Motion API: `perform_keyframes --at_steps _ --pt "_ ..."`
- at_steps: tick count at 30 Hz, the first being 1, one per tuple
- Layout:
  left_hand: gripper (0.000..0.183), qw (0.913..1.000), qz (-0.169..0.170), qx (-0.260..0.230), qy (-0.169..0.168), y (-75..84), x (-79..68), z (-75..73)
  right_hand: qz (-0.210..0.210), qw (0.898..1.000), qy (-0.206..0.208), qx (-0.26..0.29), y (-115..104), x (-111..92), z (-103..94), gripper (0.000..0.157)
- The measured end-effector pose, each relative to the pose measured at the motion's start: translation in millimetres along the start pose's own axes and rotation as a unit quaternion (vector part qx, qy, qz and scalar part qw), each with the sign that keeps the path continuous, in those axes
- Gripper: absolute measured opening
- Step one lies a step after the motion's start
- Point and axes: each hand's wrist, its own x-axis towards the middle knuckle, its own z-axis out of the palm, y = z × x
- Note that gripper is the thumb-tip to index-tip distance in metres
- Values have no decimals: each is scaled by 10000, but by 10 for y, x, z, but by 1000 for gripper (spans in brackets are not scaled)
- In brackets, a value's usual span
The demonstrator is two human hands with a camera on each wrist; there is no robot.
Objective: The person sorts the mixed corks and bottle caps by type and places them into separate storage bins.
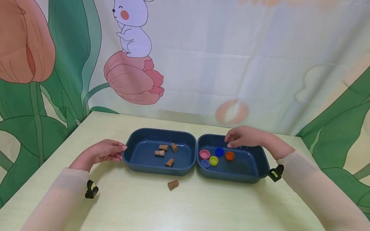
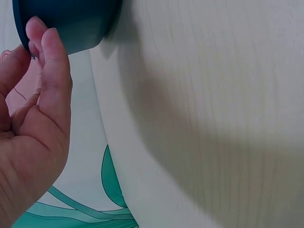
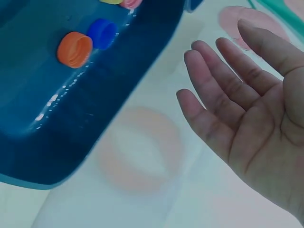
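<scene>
My left hand pinches the left-end rim of a dark blue tray; in the left wrist view the thumb and fingertips meet at that tray's edge. Several corks lie inside it. Over the second dark blue tray, on the right, hovers my right hand, its fingers loosely bent. The right wrist view shows the palm with nothing held. Beneath are plastic bottle caps: an orange cap, a blue cap, a pink cap, a yellow-green cap and a purple cap.
One loose cork lies on the pale wooden table, in front of the left tray. Both trays stand end to end, near the table's back edge. Behind hangs a printed cloth with tulips and a rabbit.
</scene>
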Motion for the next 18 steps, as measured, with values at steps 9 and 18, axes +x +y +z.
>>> perform_keyframes --at_steps 9,18 --pt "32 10000 -20 77 15 0 0 0 -177 9982 565 66 -173 -370 9 23" --pt "32 10000 -53 -8 -21 12 10 9 -493 9932 919 523 -382 -634 221 16"
